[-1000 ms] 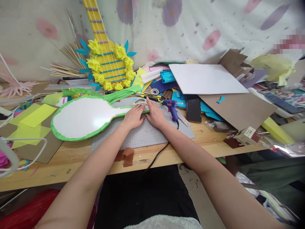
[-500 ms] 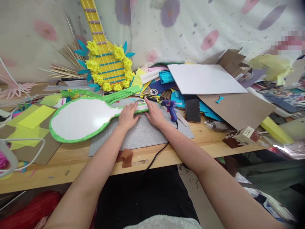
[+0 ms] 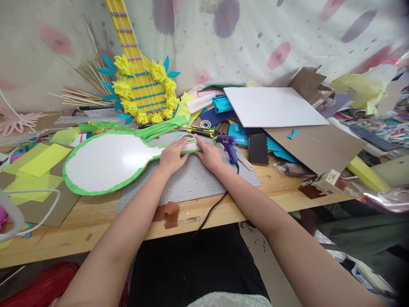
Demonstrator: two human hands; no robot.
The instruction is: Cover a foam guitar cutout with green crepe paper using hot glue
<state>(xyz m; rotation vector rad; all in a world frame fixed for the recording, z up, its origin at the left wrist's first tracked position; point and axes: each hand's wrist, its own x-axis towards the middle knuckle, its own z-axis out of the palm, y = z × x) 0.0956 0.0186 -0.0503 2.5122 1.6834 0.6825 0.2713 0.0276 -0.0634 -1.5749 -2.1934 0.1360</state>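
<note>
A white guitar-shaped board (image 3: 105,164) with green crepe paper round its edge lies on the bench, its round body to the left. My left hand (image 3: 173,157) grips its narrow neck, thumb at the near edge and fingers over the top. Close beside it, my right hand (image 3: 209,155) pinches the neck near its right end, in the same way. Under the neck is a grey cutting mat (image 3: 191,179). A loop of scissors (image 3: 188,137) shows just behind the fingers. To the right of my right hand lies a blue glue gun (image 3: 228,146).
A yellow guitar model (image 3: 147,91) with paper flowers stands at the back. Right of the glue gun are a phone (image 3: 258,146), a white board (image 3: 276,106) and a small carton (image 3: 322,184). Yellow paper (image 3: 46,158) lies at left; the glue gun's cord (image 3: 211,209) hangs over the edge.
The board's round body has shifted slightly left and toward me. Both hands stay on the neck, with the right hand a touch lower. The view has moved a little.
</note>
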